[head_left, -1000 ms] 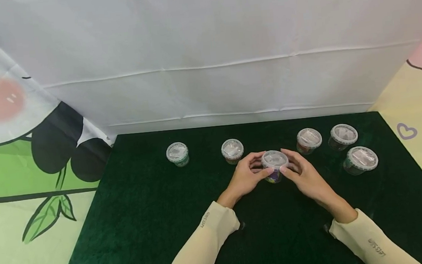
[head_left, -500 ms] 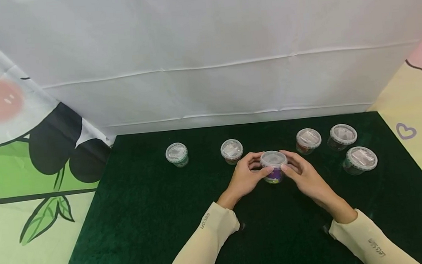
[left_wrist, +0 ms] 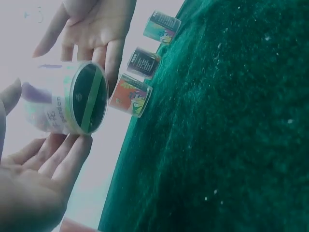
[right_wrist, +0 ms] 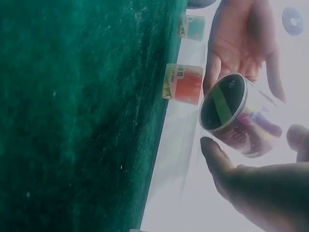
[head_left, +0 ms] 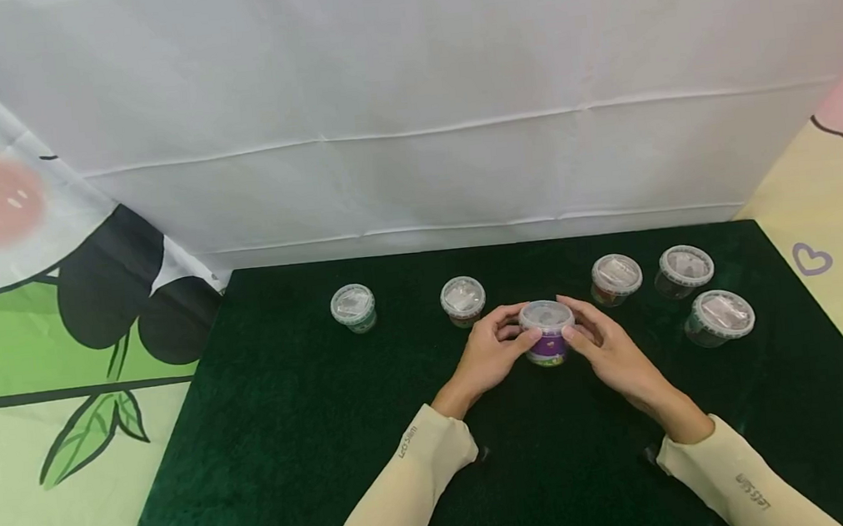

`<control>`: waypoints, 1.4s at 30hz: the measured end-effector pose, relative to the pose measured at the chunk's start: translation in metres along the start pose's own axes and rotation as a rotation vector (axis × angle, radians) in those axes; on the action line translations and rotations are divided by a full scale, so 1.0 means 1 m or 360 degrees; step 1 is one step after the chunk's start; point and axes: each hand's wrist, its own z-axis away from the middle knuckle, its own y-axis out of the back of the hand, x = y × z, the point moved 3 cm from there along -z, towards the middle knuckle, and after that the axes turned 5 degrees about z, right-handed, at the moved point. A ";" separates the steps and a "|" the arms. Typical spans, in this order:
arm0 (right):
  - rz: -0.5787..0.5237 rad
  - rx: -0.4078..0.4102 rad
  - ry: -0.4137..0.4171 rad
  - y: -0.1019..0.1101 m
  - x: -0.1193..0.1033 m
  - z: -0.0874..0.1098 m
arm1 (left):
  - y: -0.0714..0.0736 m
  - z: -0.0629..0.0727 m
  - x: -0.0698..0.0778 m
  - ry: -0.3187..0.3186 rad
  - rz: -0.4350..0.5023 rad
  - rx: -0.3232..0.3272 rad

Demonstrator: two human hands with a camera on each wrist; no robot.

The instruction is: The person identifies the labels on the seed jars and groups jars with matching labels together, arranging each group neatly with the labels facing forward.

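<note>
A small clear plastic tub [head_left: 548, 344] with a purple and green label and a frosted round lid sits between my two hands, in the middle right of the head view. My left hand [head_left: 491, 347] holds its left side, thumb at the front and fingers behind. On the other side my right hand [head_left: 608, 349] holds it the same way. Both wrist views show the tub's dark underside with a green stripe, lifted off the cloth. In the left wrist view, the tub [left_wrist: 65, 99] has printed lettering on its side.
More lidded tubs stand on the dark green cloth [head_left: 316, 439]: one at the far left [head_left: 353, 306], a second tub [head_left: 463, 299] behind my left hand, and three at right, the nearest tub [head_left: 720, 318] beyond my right hand. A white curtain [head_left: 414, 180] hangs behind.
The tub has turned slightly between my hands, so more of its purple label faces me. My hands have barely moved, and the other tubs stand where they were.
</note>
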 end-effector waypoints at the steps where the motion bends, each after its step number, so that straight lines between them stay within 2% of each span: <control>1: 0.0009 0.0011 0.0000 -0.001 -0.001 0.000 | 0.000 0.000 0.000 -0.0008 -0.0009 0.0034; 3: 0.0035 0.0031 0.0002 -0.002 -0.002 -0.001 | 0.000 0.001 0.001 -0.0012 -0.0023 0.0087; 5: 0.0044 0.0037 0.0021 -0.003 -0.003 -0.001 | -0.001 0.002 0.002 -0.0009 -0.0018 0.0098; 10: 0.0025 0.0018 0.0018 0.000 -0.002 -0.001 | -0.003 0.003 0.003 0.0006 0.0037 0.0003; 12: 0.0010 0.0004 -0.0002 0.000 -0.002 0.000 | -0.003 0.003 0.004 0.0005 0.0038 -0.0002; 19: -0.0018 0.0023 -0.0035 -0.001 -0.002 -0.003 | 0.000 0.004 0.007 0.0020 0.0007 0.0110; 23: 0.0010 0.0036 -0.0014 -0.001 -0.003 -0.003 | 0.000 0.005 0.006 0.0052 0.0018 0.0061; 27: -0.0032 0.0009 -0.0005 -0.002 -0.003 -0.003 | 0.001 0.004 0.005 0.0065 0.0035 0.0008; 35: 0.0033 0.0033 0.0019 -0.005 -0.004 -0.005 | 0.002 0.005 0.006 0.0099 0.0007 0.0133; 42: -0.0016 -0.0024 0.0016 -0.001 -0.004 -0.003 | -0.001 0.005 0.004 0.0057 0.0023 0.0021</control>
